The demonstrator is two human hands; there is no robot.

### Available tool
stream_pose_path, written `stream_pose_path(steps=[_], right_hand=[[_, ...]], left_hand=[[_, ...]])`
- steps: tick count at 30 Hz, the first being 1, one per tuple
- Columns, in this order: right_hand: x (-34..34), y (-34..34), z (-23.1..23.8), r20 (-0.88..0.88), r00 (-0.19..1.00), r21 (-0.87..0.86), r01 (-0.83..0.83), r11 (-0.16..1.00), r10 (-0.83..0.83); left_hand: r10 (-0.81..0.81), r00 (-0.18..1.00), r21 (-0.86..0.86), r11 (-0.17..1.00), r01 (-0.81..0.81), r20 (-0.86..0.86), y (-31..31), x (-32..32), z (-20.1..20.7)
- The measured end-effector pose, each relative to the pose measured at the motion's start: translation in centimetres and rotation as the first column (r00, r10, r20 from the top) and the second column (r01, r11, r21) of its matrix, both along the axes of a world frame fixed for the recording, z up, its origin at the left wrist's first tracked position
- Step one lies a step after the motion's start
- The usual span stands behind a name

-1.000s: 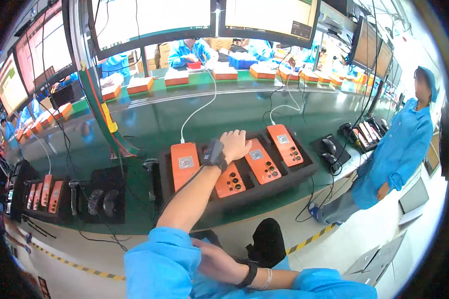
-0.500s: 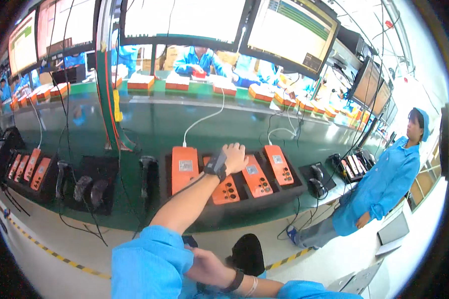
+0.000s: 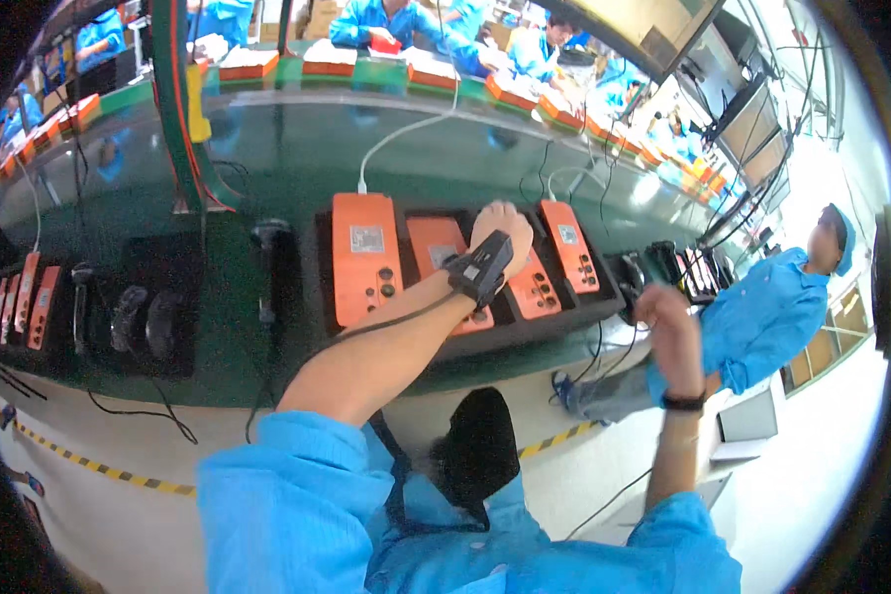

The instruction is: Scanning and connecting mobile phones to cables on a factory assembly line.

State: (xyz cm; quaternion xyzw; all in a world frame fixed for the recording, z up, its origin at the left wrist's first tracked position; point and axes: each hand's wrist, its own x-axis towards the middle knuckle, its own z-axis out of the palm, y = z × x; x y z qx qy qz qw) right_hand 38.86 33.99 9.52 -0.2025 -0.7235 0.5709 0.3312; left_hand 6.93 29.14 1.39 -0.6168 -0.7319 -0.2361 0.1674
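My left hand reaches over the upper end of an orange phone, the third in a row lying back up in a black foam tray. Its fingers are bent together and their tips are hidden, so what they hold does not show. A dark device with a cable is strapped on that wrist. Beside lie a second orange phone, partly under my wrist, and two outer phones, the left one and the right one, each with a white cable at its top. My right hand is raised right of the tray, blurred.
Another foam tray with orange phones and dark wrapped items lie on the green bench at left. A person in blue stands at right. Other people sit across the bench. A monitor hangs overhead; loose black cables dangle.
My right hand has risen from near my left sleeve to the right of the tray. My left hand stays by the third phone, its fingers now drawn together. The view has tilted down.
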Motion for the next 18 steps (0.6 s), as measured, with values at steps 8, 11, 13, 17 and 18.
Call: stream_pose_path(steps=[8,11,13,17,18], right_hand=[[-4.9,12.5,0.0,0.282,0.941,0.134,0.155,0.979,-0.188],[-13.9,14.0,-2.8,0.346,0.887,0.544,0.076,0.836,-0.305],[-18.4,15.2,-3.8,0.444,0.819,0.509,0.105,0.855,-0.365],[-20.9,16.8,-4.9,0.492,0.77,0.516,0.118,0.849,-0.406],[-20.7,17.0,-4.9,0.44,0.818,0.518,0.105,0.849,-0.37]], left_hand=[[0.057,0.997,0.08,0.995,-0.06,0.044,0.6,0.0,0.2],[0.038,0.999,0.075,0.996,-0.038,0.002,-0.5,-0.2,0.1],[0.061,0.996,0.079,0.995,-0.056,-0.062,-0.6,-0.6,0.3],[0.201,0.973,0.135,0.973,-0.186,-0.109,-0.2,-1.3,-0.1],[0.176,0.98,0.147,0.976,-0.162,-0.092,0.2,-1.4,-0.3]])
